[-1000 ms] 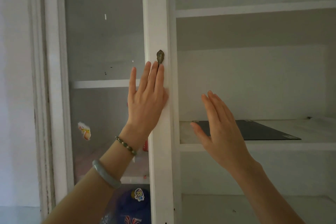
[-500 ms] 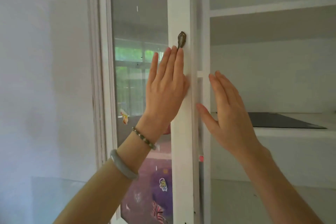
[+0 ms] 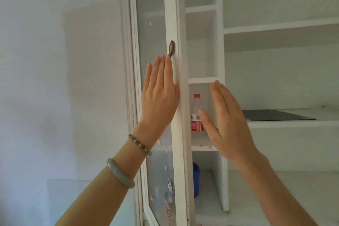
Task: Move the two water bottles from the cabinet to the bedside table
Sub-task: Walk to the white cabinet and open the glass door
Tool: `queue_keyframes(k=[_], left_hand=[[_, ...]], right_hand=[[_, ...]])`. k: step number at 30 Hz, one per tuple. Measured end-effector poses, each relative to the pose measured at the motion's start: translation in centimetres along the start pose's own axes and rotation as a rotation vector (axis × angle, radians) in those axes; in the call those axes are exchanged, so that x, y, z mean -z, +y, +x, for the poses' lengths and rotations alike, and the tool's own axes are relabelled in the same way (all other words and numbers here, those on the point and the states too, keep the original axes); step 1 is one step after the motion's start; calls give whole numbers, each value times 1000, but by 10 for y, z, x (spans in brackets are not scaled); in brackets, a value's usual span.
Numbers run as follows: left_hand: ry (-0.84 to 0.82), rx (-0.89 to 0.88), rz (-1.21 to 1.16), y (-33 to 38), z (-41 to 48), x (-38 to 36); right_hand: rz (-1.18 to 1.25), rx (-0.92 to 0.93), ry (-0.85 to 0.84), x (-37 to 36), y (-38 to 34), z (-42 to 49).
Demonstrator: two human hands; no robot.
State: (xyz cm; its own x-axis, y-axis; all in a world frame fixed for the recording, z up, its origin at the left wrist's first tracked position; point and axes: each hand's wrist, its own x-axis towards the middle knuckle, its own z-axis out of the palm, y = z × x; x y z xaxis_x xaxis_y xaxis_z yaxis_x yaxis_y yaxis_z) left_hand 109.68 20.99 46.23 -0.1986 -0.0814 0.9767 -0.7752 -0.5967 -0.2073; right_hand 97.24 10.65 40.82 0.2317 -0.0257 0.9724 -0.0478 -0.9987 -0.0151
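Note:
A white cabinet door (image 3: 174, 14) with a glass pane stands swung open towards me, a small bronze knob (image 3: 171, 48) on its frame. My left hand (image 3: 159, 95) lies flat against the door frame just below the knob, fingers straight. Behind the door's edge a clear water bottle (image 3: 196, 112) with a red cap and red label stands on a narrow shelf. My right hand (image 3: 225, 117) is open, fingers together, in front of that shelf and partly covering the bottle, holding nothing. A second bottle is not visible.
A blue object (image 3: 196, 180) sits on the shelf below the bottle. To the right, wide white shelves hold a flat dark panel (image 3: 275, 114). A plain wall (image 3: 64, 79) fills the left. Stickers mark the lower glass (image 3: 169, 185).
The door has swung further open under my left hand, uncovering the narrow shelves and the bottle. My right hand has stayed open beside the door's edge.

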Motion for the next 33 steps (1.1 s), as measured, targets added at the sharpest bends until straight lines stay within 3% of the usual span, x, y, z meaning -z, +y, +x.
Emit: queue_keyframes(k=[23, 33], left_hand=[[-112, 112, -141, -122, -22, 89], [-260, 23, -142, -163, -35, 124]], right_hand=[[145, 129, -111, -35, -99, 17], [197, 143, -109, -57, -122, 21]])
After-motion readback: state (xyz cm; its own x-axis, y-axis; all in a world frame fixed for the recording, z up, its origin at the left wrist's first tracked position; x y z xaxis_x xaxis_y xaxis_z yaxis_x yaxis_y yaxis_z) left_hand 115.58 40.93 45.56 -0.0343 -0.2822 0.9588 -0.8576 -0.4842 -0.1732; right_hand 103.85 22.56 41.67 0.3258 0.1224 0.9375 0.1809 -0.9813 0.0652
